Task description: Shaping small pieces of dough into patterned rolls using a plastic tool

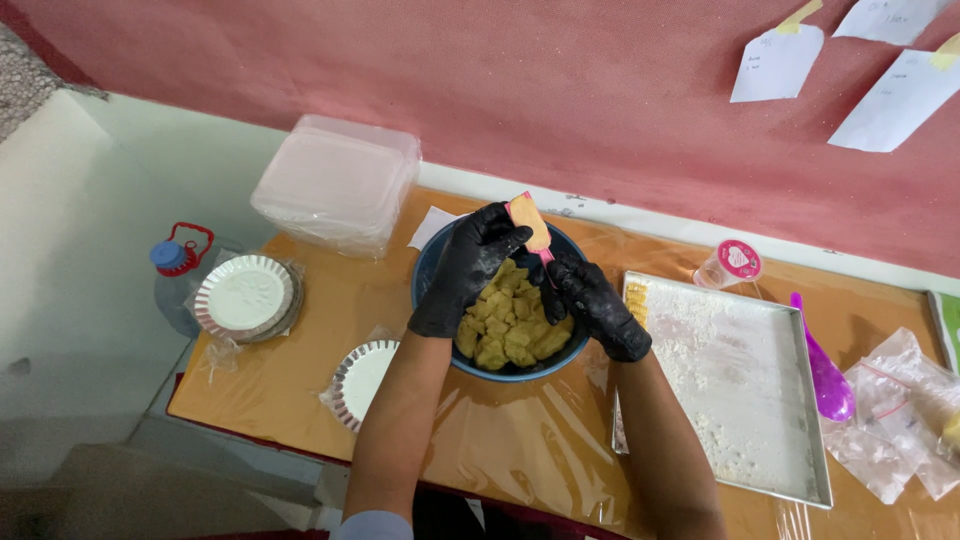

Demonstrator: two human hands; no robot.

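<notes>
Both my hands wear black gloves and hover over a blue bowl filled with several yellow-green dough pieces. My left hand pinches the upper end of a pink scraper smeared with dough. My right hand grips the scraper's lower end, just above the dough.
A floured metal tray lies to the right, with a purple spoon, a small lidded cup and plastic bags. Stacked clear containers, fluted foil tins and a water jug sit to the left.
</notes>
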